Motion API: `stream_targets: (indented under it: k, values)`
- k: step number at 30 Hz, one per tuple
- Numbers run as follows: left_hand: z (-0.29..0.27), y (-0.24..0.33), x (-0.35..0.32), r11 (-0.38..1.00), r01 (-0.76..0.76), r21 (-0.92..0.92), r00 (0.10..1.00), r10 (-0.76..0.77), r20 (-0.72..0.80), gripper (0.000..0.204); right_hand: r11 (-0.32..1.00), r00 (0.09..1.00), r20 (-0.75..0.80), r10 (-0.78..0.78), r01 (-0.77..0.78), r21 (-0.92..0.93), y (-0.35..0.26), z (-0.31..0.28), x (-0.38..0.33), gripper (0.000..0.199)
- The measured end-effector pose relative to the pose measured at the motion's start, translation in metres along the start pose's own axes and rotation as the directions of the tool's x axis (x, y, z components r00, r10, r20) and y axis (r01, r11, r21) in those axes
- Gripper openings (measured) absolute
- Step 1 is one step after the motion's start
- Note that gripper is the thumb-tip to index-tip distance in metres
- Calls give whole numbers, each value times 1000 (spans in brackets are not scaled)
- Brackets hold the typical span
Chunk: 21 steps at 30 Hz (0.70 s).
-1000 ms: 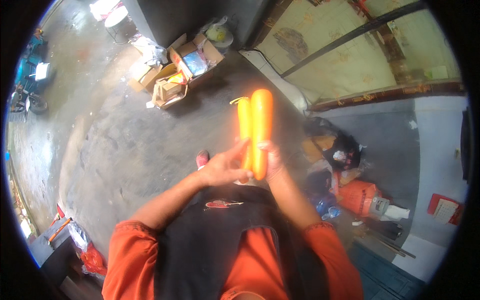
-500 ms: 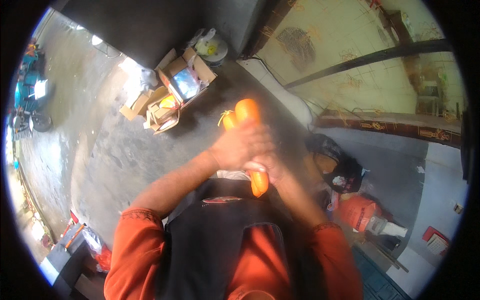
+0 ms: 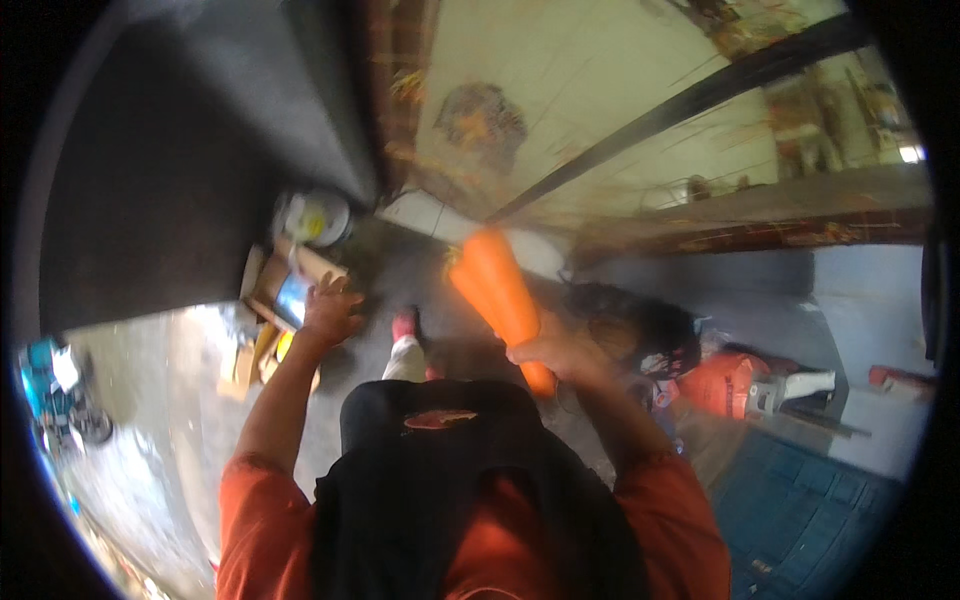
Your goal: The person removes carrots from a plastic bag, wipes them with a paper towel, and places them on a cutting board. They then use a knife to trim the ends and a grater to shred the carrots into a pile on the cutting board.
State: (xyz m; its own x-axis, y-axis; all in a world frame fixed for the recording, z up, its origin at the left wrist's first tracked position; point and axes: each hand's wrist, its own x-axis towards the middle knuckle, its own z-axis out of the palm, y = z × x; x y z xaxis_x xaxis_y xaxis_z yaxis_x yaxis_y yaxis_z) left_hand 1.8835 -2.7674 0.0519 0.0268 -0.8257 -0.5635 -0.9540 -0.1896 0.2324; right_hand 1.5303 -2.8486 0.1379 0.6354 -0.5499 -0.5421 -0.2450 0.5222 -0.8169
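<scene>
My right hand [image 3: 562, 345] is wrapped round a bundle of long, smooth orange tube-shaped pieces [image 3: 495, 280]. They slant up and to the left, with the wide rounded end away from me and a narrower end poking out below my hand. A yellowish tuft shows blurred at the far end; motion hides their exact kind. My left hand [image 3: 333, 312] is off to the left with its fingers spread, holding nothing. In the picture it overlaps an open cardboard box [image 3: 265, 280] that stands on the floor; I cannot tell that they touch.
A round container [image 3: 320, 222] with something yellow-green stands behind the box. Glass panels [image 3: 620, 110] rise at the upper right. A dark bag [image 3: 635, 325] and an orange bag [image 3: 725, 385] lie at right, near a teal panel [image 3: 800, 500]. My foot [image 3: 405, 325] is stepping ahead.
My left hand has let go of the orange pieces and swung left, its fingers opening. My right hand keeps them, now moved slightly right. The view has turned leftward relative to the room.
</scene>
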Motion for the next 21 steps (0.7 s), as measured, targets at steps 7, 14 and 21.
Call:
stream_targets:
  k: [7,14,21]
  values:
    - [-180,259,143,352,-918,-182,390,724,-569,29,979,960,-271,70,-14,202,-27,-96,-11,78]
    - [-319,385,289,344,-864,-366,493,724,-482,18,987,950,-268,-157,158,-18,-106,-200,56,75]
    - [-453,324,325,-173,-515,-840,846,58,-531,43,883,881,-422,-211,358,304,-240,-349,117,49]
